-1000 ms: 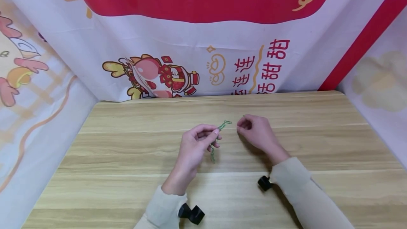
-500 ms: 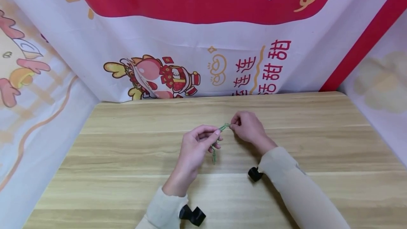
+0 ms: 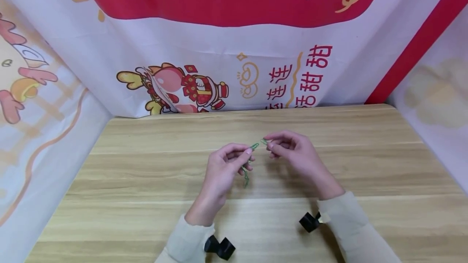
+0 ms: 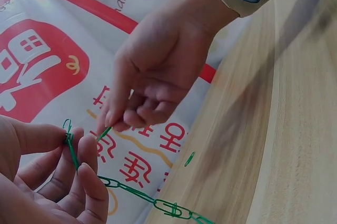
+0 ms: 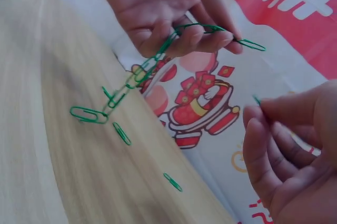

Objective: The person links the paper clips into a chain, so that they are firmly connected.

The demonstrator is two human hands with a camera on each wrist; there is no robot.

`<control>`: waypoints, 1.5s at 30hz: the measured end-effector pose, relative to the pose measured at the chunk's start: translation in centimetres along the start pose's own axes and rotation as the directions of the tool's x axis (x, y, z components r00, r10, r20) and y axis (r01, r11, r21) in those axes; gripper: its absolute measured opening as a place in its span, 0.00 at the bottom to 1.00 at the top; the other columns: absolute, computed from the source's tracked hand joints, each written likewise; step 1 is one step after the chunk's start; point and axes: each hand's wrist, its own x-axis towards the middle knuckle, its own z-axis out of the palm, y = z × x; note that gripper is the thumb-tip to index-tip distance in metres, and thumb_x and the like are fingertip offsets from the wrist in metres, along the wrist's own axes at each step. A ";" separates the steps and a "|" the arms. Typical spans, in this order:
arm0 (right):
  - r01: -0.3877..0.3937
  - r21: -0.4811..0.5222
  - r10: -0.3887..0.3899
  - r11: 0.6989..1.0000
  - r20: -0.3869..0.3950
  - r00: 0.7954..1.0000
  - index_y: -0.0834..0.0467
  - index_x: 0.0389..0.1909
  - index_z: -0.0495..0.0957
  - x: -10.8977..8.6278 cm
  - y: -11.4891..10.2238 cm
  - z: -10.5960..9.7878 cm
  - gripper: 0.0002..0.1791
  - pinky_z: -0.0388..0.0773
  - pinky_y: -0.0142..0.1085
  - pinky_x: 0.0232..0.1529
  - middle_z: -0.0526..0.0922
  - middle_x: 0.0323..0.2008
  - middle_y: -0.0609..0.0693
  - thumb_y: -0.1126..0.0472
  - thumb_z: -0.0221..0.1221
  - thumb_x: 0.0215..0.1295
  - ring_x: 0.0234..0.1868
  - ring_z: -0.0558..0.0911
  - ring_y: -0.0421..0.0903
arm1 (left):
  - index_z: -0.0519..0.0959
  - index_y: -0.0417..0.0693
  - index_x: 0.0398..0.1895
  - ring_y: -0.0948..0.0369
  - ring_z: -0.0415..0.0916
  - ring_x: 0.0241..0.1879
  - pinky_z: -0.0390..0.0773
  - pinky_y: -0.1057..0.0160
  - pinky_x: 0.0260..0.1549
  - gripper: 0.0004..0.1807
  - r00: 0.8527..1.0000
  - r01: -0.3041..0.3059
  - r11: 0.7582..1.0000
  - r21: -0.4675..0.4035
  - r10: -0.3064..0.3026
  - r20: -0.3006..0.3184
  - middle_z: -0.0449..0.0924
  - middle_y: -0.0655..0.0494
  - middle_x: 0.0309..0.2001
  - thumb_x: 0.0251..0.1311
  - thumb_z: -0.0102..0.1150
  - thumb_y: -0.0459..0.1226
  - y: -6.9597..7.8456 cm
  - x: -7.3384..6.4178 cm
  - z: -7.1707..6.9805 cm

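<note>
My left hand [image 3: 226,167] pinches the end paper clip of a green paper clip chain [image 4: 139,192] between thumb and fingertips. The chain runs behind the fingers and dangles below the hand, and the pinched clip's loop sticks out past the fingertips. Facing it from the right, my right hand [image 3: 296,151] pinches a single green paper clip [image 4: 105,133] by one end, its other end pointing toward the chain. A small gap separates that clip from the chain's end clip. In the right wrist view most of the single clip hides behind the thumb and forefinger.
Two loose green paper clips, a nearer one [image 5: 121,134] and a farther one [image 5: 172,182], show against the wooden table [image 3: 146,198] in the right wrist view. A printed cloth [image 3: 219,39] hangs along the table's back edge. Black wrist cameras [image 3: 220,247] sit on both sleeves.
My right hand came left to a paper clip lying near the chain's end, pinched it, and now holds it turned toward the chain. The left hand has stayed nearly in place, holding the chain.
</note>
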 end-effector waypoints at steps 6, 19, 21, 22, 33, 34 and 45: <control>0.068 0.044 -0.070 0.997 0.034 0.997 0.65 0.56 0.85 -0.2 -0.2 -0.4 0.12 0.89 0.38 0.52 0.90 0.48 0.62 0.67 0.60 0.78 0.42 0.91 0.42 | 0.86 0.43 0.51 0.61 0.85 0.33 0.81 0.66 0.34 0.09 1.000 0.001 1.000 0.001 -0.001 0.001 0.91 0.49 0.42 0.72 0.67 0.35 0.1 -0.1 0.0; 0.102 -0.014 -0.103 0.995 -0.044 0.994 0.60 0.49 0.88 -0.7 -0.6 -0.5 0.09 0.90 0.42 0.46 0.92 0.40 0.51 0.62 0.69 0.72 0.38 0.89 0.43 | 0.86 0.39 0.52 0.60 0.85 0.33 0.80 0.67 0.33 0.11 0.999 -0.028 1.000 -0.005 0.028 0.044 0.91 0.49 0.41 0.72 0.68 0.35 0.0 0.0 0.3; 0.119 -0.023 -0.120 0.993 -0.052 0.991 0.59 0.49 0.88 -0.8 -0.7 -0.5 0.08 0.90 0.41 0.45 0.92 0.41 0.53 0.63 0.69 0.72 0.38 0.89 0.43 | 0.86 0.39 0.52 0.60 0.85 0.32 0.80 0.67 0.33 0.11 0.999 -0.028 1.000 -0.008 0.028 0.043 0.91 0.49 0.41 0.72 0.68 0.35 0.1 0.0 0.3; 0.133 -0.025 -0.134 0.991 -0.052 0.990 0.60 0.49 0.88 -0.9 -0.7 -0.4 0.08 0.90 0.40 0.44 0.92 0.41 0.54 0.63 0.69 0.72 0.38 0.90 0.43 | 0.86 0.40 0.52 0.60 0.85 0.32 0.80 0.67 0.33 0.11 0.999 -0.027 1.000 -0.009 0.028 0.042 0.91 0.49 0.41 0.72 0.68 0.35 0.1 0.0 0.3; 0.246 -0.098 -0.247 0.964 -0.004 0.969 0.57 0.53 0.89 -1.0 -0.4 -0.2 0.13 0.89 0.40 0.39 0.90 0.39 0.57 0.70 0.65 0.71 0.35 0.88 0.44 | 0.86 0.42 0.50 0.60 0.85 0.32 0.80 0.68 0.32 0.09 0.999 -0.026 1.000 -0.017 0.027 0.039 0.90 0.45 0.42 0.72 0.67 0.34 0.1 -0.1 0.4; 0.245 -0.105 -0.246 0.964 0.001 0.969 0.56 0.52 0.89 -1.0 -0.4 -0.2 0.13 0.89 0.41 0.40 0.91 0.40 0.57 0.70 0.65 0.72 0.36 0.88 0.44 | 0.86 0.42 0.50 0.60 0.85 0.32 0.80 0.68 0.32 0.08 0.999 -0.028 0.999 -0.017 0.028 0.040 0.90 0.45 0.42 0.72 0.67 0.34 0.1 -0.1 0.4; 0.128 0.026 -0.129 0.991 0.040 0.991 0.64 0.52 0.87 -0.8 -0.4 -0.2 0.11 0.91 0.39 0.47 0.92 0.47 0.61 0.68 0.67 0.71 0.40 0.93 0.44 | 0.86 0.39 0.51 0.60 0.85 0.32 0.80 0.68 0.32 0.10 0.998 -0.038 0.999 -0.014 0.039 0.040 0.90 0.49 0.40 0.71 0.68 0.34 0.0 0.0 0.4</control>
